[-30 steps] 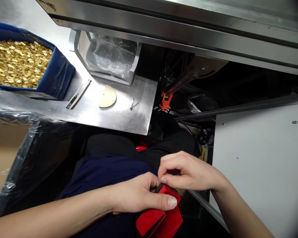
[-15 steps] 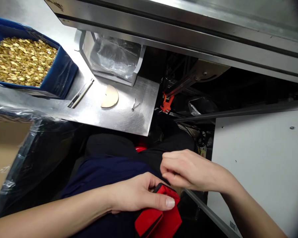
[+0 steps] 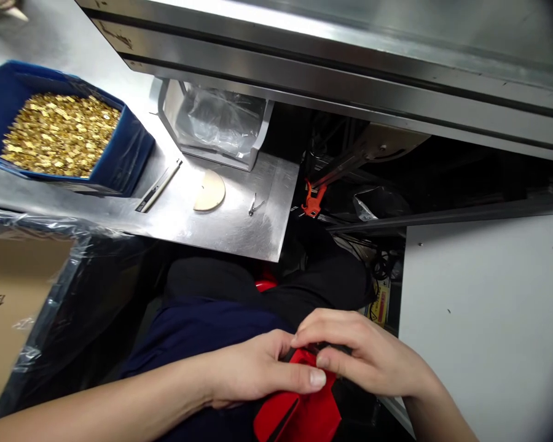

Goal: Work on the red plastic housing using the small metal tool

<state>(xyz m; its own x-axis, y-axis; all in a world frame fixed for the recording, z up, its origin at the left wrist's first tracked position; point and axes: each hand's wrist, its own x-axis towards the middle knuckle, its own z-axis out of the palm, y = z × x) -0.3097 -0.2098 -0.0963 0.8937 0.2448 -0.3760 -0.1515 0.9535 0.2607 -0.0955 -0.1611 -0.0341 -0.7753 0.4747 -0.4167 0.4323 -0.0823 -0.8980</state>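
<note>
Clearly, the left hand (image 3: 260,369) grips a folded red, black-edged piece (image 3: 317,410) under its thumb; the right hand's (image 3: 371,353) bent fingers are at its top, grip unclear.

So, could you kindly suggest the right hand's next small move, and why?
Probably pinch the upper end of the red black-edged piece with the right hand: its thumb and fingers curl at that end, while the left hand holds the piece.

Blue bin (image 3: 134,153) of gold-coloured parts (image 3: 59,135), grey bin (image 3: 260,136) with clear plastic (image 3: 219,123), pale cut disc (image 3: 211,191), all on metal desk (image 3: 239,236).
</note>
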